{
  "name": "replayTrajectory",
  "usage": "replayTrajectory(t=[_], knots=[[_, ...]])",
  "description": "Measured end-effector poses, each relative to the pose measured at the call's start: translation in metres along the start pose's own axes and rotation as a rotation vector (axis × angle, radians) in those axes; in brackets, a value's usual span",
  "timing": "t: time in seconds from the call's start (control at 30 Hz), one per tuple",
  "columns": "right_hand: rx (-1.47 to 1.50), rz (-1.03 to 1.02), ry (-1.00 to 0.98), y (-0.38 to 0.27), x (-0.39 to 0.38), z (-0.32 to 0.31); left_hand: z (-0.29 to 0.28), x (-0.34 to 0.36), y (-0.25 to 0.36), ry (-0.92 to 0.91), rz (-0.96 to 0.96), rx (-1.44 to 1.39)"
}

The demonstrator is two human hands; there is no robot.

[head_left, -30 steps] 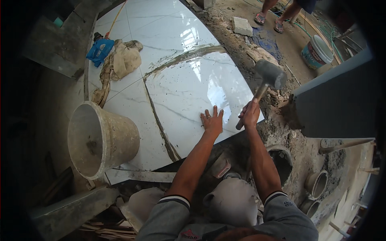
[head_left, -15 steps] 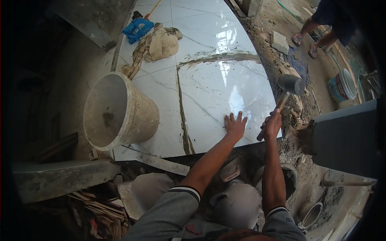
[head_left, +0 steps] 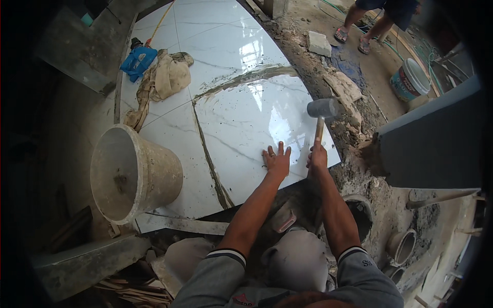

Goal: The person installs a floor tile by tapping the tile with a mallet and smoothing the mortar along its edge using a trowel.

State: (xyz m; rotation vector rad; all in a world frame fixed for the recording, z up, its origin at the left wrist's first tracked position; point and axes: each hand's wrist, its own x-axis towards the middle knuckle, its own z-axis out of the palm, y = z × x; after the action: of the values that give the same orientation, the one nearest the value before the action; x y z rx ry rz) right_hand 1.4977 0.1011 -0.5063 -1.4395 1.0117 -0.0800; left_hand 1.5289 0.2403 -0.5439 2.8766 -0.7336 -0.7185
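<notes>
My left hand (head_left: 278, 161) lies flat on a white marble-patterned floor tile (head_left: 239, 138), its fingers spread. In my right hand (head_left: 318, 156) is the wooden handle of a rubber mallet (head_left: 322, 108), gripped low down. The mallet's dark grey head is up over the tile's right edge; I cannot tell whether it touches the tile. Grey-brown mortar (head_left: 208, 154) fills the joint along the tile's left side. More mortar is smeared over the joint (head_left: 246, 78) at its far side.
A dirty bucket (head_left: 159, 172) lies tilted at the left. Beyond it are a crumpled cloth (head_left: 167, 79) and a blue bag (head_left: 137, 62). A straight bar (head_left: 179, 224) lies along the near tile edge. Rubble and a painted pail (head_left: 410, 79) are at the right, near another person's legs (head_left: 377, 23).
The view has turned, shifting the scene. My right hand has moved the mallet leftward, bringing its head over the tile's edge. My left hand stays flat on the tile.
</notes>
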Motion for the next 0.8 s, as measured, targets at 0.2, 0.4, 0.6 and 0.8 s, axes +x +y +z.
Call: replayTrajectory(t=[0.2,0.4,0.6,0.8], knots=[[0.163,-0.217,0.113,0.015,-0.005,-0.008,-0.002,-0.002,0.002,0.01,-0.004,0.041],[0.284,-0.222,0.143,-0.03,-0.023,0.003,-0.008,-0.002,0.0,0.003,0.012,-0.022],[0.149,0.072,0.004,-0.01,-0.023,0.004,-0.005,-0.003,0.002,-0.035,-0.012,0.022],[-0.155,0.062,-0.029,0.006,-0.008,-0.014,-0.011,-0.004,0.006,-0.024,0.011,-0.004]])
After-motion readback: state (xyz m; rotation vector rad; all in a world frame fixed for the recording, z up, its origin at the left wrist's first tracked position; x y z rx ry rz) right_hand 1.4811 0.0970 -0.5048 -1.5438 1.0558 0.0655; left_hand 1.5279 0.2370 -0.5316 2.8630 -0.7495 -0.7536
